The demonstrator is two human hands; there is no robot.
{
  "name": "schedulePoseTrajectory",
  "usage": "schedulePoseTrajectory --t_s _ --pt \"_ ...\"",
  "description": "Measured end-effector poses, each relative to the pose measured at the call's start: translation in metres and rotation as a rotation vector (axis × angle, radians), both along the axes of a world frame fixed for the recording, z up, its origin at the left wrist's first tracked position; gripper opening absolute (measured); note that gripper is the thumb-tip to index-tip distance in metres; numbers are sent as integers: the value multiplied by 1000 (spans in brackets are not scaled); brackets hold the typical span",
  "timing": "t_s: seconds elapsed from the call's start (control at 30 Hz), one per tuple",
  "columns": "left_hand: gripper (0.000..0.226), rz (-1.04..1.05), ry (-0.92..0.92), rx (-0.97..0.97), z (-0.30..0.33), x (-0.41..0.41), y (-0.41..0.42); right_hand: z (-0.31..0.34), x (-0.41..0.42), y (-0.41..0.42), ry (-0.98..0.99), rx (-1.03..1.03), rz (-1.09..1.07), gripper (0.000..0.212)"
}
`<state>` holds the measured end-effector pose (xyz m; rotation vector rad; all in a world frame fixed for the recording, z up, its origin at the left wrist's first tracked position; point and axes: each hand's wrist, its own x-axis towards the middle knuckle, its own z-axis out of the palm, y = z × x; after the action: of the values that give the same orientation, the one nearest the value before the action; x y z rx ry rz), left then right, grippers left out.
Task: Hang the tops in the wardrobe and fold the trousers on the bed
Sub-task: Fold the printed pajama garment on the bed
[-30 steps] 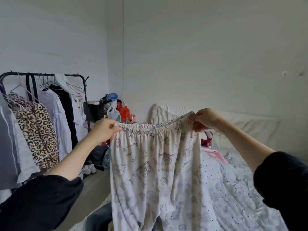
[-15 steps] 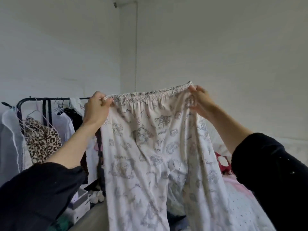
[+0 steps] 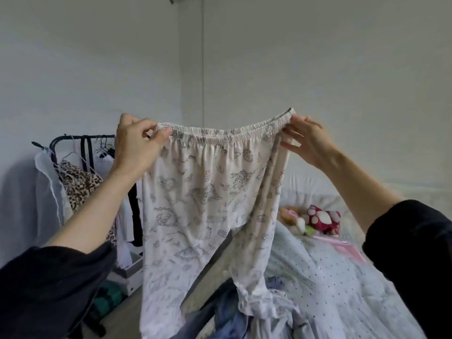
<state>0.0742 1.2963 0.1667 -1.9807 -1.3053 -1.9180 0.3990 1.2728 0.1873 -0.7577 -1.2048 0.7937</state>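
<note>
Since the frame half a second ago the trousers (image 3: 210, 204) have dropped a little lower in the picture and their legs have parted, so the bed (image 3: 342, 277) shows again at lower right and the garment's right leg now trails onto the clothes heaped there; the waistband is stretched wider between the hands. The bed, covered in a pale dotted sheet, fills the lower right of the frame; the white printed trousers hang in the centre, held up in the air by the elastic waistband, left leg dangling free, right leg ending on a pile of blue clothes (image 3: 234, 311) at the bottom centre. A black clothes rail (image 3: 83, 140) stands at middle left with a leopard-print top (image 3: 78, 187) and white garments hanging on it. The left hand (image 3: 137, 145) pinches the waistband's left end between thumb and fingers; the right hand (image 3: 308, 140) holds the right end, fingers hooked under the band. A red and white soft toy (image 3: 322, 220) lies on the bed at middle right; a white box (image 3: 133, 272) sits on the floor below the rail.
</note>
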Motion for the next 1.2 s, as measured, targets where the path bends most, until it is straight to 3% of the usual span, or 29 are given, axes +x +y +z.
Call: schedulePoseTrajectory --t_s 0.13,0.23,0.3,0.5,0.6,0.67,0.73,0.93,1.07,1.2 --pt "34 -266 175 -339 -40 17 -61 -55 32 -53 61 -147 26 11" --pt "21 -438 335 -572 -72 52 -114 -96 69 -109 73 -306 -46 17" --pt "26 -507 474 -699 -97 84 -149 -126 101 -153 103 -403 -81 20" --pt "27 -686 659 -943 -179 198 -261 -217 203 -280 113 -666 -158 15" --pt "21 -828 773 -1079 -235 267 -314 -271 250 -349 114 -833 -282 32" --pt "21 -887 888 -1141 -276 310 -346 -309 274 -390 164 -932 -366 35" --pt "21 -967 974 -1200 -315 348 -378 -348 297 -428 153 -1032 -451 21" --pt "23 -1170 1207 -1326 -418 415 -448 -449 343 -508 -11 -1219 -598 28" --pt "23 -1215 1337 -1309 -470 447 -482 -505 377 -539 -201 -1254 -742 16" --pt "20 -1311 1360 -1390 -505 486 -527 -544 421 -571 -321 -1309 -891 34"
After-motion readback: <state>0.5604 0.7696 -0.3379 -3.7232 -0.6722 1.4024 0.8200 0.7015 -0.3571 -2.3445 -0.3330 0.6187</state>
